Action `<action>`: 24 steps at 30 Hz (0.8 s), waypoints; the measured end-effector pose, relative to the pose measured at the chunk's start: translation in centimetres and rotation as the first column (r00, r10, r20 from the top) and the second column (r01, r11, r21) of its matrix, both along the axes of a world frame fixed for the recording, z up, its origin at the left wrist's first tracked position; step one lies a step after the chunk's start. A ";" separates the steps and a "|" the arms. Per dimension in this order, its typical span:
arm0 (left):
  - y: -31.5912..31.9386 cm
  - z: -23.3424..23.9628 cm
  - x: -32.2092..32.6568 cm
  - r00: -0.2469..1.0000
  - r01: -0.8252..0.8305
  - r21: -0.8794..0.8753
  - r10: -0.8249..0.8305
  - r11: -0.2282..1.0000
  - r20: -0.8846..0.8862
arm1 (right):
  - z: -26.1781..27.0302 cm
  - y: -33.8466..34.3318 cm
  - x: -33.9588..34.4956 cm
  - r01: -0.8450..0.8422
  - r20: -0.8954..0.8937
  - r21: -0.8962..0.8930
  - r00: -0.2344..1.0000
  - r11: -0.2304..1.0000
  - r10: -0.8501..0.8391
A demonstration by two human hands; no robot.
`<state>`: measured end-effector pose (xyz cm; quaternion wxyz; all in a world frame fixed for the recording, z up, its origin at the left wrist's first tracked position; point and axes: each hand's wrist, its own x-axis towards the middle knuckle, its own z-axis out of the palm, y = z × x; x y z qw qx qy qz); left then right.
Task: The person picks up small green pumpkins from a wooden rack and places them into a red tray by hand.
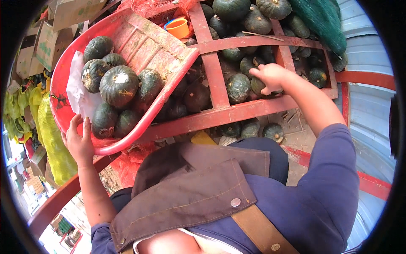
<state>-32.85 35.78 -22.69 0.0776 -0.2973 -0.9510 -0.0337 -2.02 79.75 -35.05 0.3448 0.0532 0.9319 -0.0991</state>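
Observation:
A large red plastic scoop-shaped basin (152,117) rests on a red metal frame, tilted. Several dark green squashes (119,85) lie in it beside a crumpled white sheet (76,85). My left hand (78,138) is at the basin's left rim, fingers over the edge; how firmly it grips is hard to tell. On the right, my right hand (269,79) reaches down between the frame's bars, its fingers around a green squash (257,86) that they partly hide. A mottled squash (238,88) sits just left of that one.
Red metal bars (219,79) cross above more squashes. A green mesh sack (323,22) hangs over the upper right. An orange plastic cup (178,28) is behind the basin. Yellow mesh sacks (52,136) and cardboard boxes (47,44) stand at left. Squashes (272,131) lie on the floor near my knees.

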 end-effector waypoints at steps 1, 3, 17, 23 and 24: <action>-0.6 0.3 -0.3 1.000 -0.003 0.002 0.003 1.000 -0.009 | 1.6 -0.3 -1.4 0.022 -0.020 -0.013 1.000 1.000 -0.022; -1.4 -0.2 -0.6 0.999 -0.005 -0.009 0.005 1.000 -0.036 | 2.6 1.2 -1.6 0.090 -0.315 -0.154 0.939 0.984 -0.135; 4.0 3.8 -3.3 0.968 0.245 0.642 -0.223 0.727 -0.117 | 10.7 -14.2 -22.5 -0.065 -0.221 -0.964 0.738 0.258 -0.638; 2.8 0.0 -6.4 0.986 0.157 -0.535 -0.099 0.831 0.135 | 3.1 -1.5 -9.7 0.308 -0.324 -0.836 0.392 0.454 -0.861; 1.2 -0.6 -7.2 0.974 0.224 -0.512 -0.212 0.829 0.082 | 1.5 -0.9 -6.5 0.493 -0.348 -0.665 0.459 0.560 -0.817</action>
